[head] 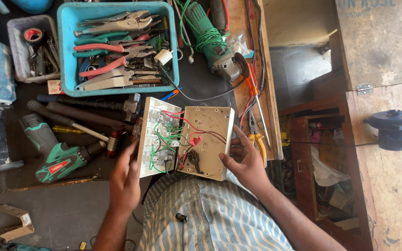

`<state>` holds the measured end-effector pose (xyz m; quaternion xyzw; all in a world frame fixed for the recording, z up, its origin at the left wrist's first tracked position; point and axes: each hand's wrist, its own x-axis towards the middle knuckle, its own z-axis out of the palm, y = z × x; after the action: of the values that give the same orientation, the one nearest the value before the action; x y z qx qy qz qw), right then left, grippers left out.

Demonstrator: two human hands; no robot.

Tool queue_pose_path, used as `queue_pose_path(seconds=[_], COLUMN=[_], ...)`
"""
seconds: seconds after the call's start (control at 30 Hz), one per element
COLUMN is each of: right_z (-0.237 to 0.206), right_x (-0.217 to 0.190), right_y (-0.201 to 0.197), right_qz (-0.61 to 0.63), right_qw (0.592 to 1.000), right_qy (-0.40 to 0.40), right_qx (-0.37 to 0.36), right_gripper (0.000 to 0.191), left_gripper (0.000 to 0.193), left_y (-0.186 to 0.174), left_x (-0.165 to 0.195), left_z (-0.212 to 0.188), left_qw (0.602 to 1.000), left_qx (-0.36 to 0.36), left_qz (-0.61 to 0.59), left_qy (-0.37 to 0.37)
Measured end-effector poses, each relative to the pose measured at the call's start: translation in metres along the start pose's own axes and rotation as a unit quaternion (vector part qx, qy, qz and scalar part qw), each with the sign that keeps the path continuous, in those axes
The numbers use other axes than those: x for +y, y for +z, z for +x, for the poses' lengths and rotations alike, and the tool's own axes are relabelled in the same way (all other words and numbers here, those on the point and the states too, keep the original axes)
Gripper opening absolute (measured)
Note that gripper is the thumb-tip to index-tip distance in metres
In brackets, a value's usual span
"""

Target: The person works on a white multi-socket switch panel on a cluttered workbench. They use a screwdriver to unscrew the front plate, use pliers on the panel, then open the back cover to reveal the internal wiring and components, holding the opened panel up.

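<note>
Opened switchboard (185, 142) (wires exposed) between open left hand (125, 179) and gripping right hand (244, 160).

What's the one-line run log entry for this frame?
left hand: touching faceplate edge | right hand: holding switch box | box open, wires exposed | tool tray, drill on bench

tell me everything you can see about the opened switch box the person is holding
The switch box is cream plastic, opened into two halves lying side by side like a book at the bench edge. Red, green and black wires cross between the halves. The left hand touches its left edge; the right hand grips its right edge, thumb on the lower right corner.
</note>
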<state>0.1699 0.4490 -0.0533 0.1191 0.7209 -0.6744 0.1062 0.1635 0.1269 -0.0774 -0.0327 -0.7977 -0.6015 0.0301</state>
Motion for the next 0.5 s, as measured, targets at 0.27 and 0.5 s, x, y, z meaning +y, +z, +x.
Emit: queue_pose_path(seconds=[0.27, 0.5], right_z=[0.008, 0.008], right_x=[0.003, 0.017], right_y=[-0.004, -0.008], right_qz=[0.078, 0.065], right_qw=[0.994, 0.996], right_qy=[0.048, 0.027], right_qx=[-0.057, -0.059], right_gripper=[0.089, 0.092], left_gripper=[0.065, 0.037], left_y=[0.025, 0.034], left_x=[-0.059, -0.065], left_z=[-0.061, -0.035], left_qw=[0.994, 0.998], left_qx=[-0.042, 0.06], left_qz=[-0.074, -0.028], left_qy=[0.067, 0.012])
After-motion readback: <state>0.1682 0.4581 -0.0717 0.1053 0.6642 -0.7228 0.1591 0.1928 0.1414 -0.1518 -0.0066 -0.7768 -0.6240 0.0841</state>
